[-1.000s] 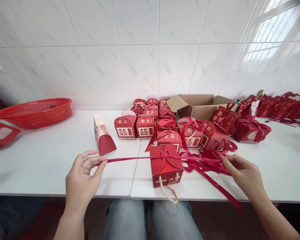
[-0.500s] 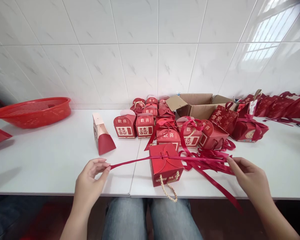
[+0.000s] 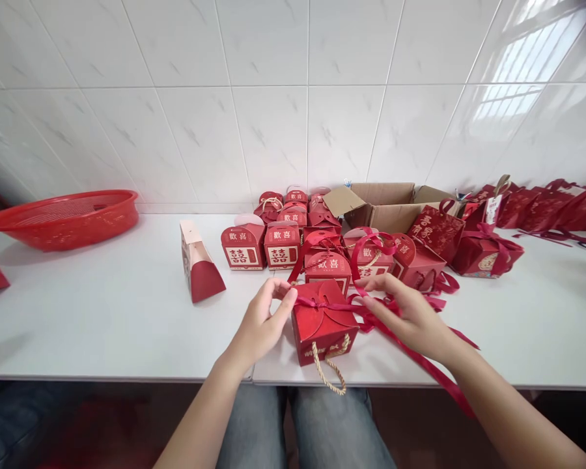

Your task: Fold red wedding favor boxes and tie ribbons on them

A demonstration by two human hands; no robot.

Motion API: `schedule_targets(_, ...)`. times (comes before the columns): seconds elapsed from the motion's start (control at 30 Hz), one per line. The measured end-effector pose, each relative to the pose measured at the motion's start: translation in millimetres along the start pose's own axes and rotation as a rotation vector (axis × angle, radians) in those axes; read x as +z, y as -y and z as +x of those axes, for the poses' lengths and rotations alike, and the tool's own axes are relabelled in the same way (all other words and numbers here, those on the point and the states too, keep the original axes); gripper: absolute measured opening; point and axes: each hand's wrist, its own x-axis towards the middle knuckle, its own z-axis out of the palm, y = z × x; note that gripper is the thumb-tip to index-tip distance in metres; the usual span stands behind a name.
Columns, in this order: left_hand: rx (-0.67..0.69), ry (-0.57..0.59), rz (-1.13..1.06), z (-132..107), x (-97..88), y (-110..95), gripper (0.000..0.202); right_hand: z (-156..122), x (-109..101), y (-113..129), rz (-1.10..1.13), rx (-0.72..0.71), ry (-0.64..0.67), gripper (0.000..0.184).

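Note:
A red gift box (image 3: pixel 317 329) stands near the table's front edge, its gold rope handle (image 3: pixel 333 384) drooping over the front. Across its lid lies a dark pink ribbon (image 3: pixel 339 307), knotted at the middle. My left hand (image 3: pixel 266 319) is at the lid's left side, thumb and fingers pinching the ribbon there. On the right, my right hand (image 3: pixel 415 316) pinches ribbon between thumb and fingertips, just beyond the box's right corner. Loose ribbon trails under that hand and over the table edge; part of it is hidden by the hand.
Several red boxes (image 3: pixel 244 247) stand in a group behind. An open cardboard carton (image 3: pixel 395 212) sits by the wall. A red plastic basket (image 3: pixel 78 225) is at far left, and a red and pink box (image 3: pixel 202 267) stands left of the group. More red boxes (image 3: pixel 537 208) line the right.
Both hands have moved inward, from wide apart to close beside the box. The ribbon ends, stretched straight out before, are now drawn in near the knot. The box has stayed in place.

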Motion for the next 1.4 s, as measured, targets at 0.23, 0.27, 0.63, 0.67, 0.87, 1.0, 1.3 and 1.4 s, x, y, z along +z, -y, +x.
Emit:
schedule_targets(0.23,-0.146,0.04,0.002,1,5.7,6,0.042,15,9,-2,0.299,0.232,0.269,0.041)
schedule_targets(0.27,-0.134,0.041,0.018,1,3.9,4,0.044,14,7,-2,0.304,0.265,0.303,0.043)
schedule_targets(0.63,0.052,-0.002,0.265,8,-9.9,-22,0.034,26,-1,-18,0.48,0.306,0.542,0.048)
schedule_targets(0.67,0.125,-0.08,0.301,8,-8.9,-24,0.027,27,-2,-19,0.526,0.302,0.555,0.046)
schedule_targets(0.87,0.401,0.087,0.211,1,-1.5,-51,0.005,29,-14,-4,0.697,0.309,0.611,0.037)
schedule_targets(1.0,0.364,0.333,0.241,1,7.9,-66,0.016,29,-19,16,0.682,0.276,0.631,0.036)
schedule_targets(1.3,0.446,0.229,0.366,5,21.9,-60,0.011,14,-24,46,0.063,0.171,0.222,0.034)
schedule_targets(1.4,0.51,0.184,0.401,5,22.7,-59,0.014,10,-27,47,0.014,0.14,0.177,0.023)
